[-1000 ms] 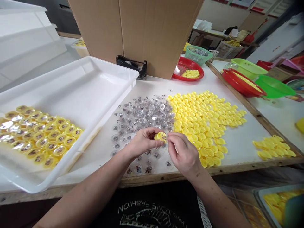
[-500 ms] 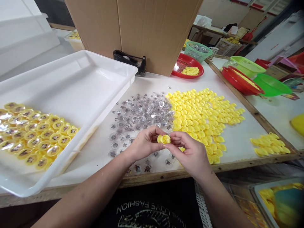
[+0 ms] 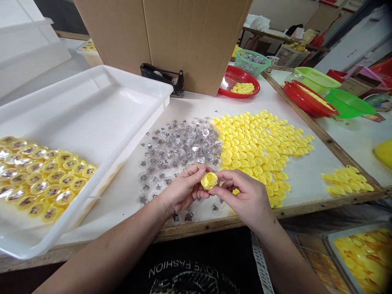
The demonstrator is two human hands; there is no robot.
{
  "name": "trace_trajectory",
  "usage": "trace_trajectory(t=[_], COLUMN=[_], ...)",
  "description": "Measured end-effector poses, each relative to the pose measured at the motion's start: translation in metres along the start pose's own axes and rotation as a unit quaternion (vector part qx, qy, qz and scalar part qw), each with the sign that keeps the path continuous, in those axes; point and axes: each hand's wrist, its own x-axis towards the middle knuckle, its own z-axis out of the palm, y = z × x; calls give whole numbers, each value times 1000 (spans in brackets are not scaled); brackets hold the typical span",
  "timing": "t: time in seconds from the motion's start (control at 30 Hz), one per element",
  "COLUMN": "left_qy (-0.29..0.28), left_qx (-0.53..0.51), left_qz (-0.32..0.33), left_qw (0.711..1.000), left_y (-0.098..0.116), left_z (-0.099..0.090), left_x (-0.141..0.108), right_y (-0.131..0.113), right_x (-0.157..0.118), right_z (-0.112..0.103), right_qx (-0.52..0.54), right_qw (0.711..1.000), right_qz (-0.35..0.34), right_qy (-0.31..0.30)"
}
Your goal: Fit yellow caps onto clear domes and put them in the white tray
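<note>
Between my two hands, above the table's near edge, is a small round yellow plastic piece (image 3: 209, 180), its open side tilted up. My left hand (image 3: 185, 185) grips it from the left with thumb and fingers. From the other side, my right hand (image 3: 245, 194) pinches its rim; something clear seems to be at that edge, too small to make out. Behind my hands lie many clear domed plastic pieces (image 3: 179, 143) with small dark figures. To their right spreads a layer of yellow cup-like pieces (image 3: 245, 143), partly hidden by my right hand.
At the left, a white tray (image 3: 139, 118) holds rows of yellow pieces with figures (image 3: 52, 177). A black tape dispenser (image 3: 162, 78) stands before a cardboard box (image 3: 171, 36). Red plate (image 3: 257, 87) and green basket (image 3: 252, 63) sit behind. A wooden strip (image 3: 315, 124) borders the table's right.
The yellow piece has turned so its open side faces up more toward me. My left fingers have shifted around it, the thumb now higher. The whole view has moved slightly.
</note>
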Motion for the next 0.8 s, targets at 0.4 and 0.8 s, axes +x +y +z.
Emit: trace_trajectory(t=[0.4, 0.8], left_qy=[-59, -27], left_qx=[-23, -22], left_qz=[-43, -38], left_qw=[997, 999], left_y=[2, 0], left_z=[-6, -3], left_x=[-2, 1], right_y=[0, 11], right_x=[17, 14], right_z=[-18, -18], right_qx=[-46, -116], right_qw=[992, 972], right_qz=[-61, -140], right_qy=[-96, -148])
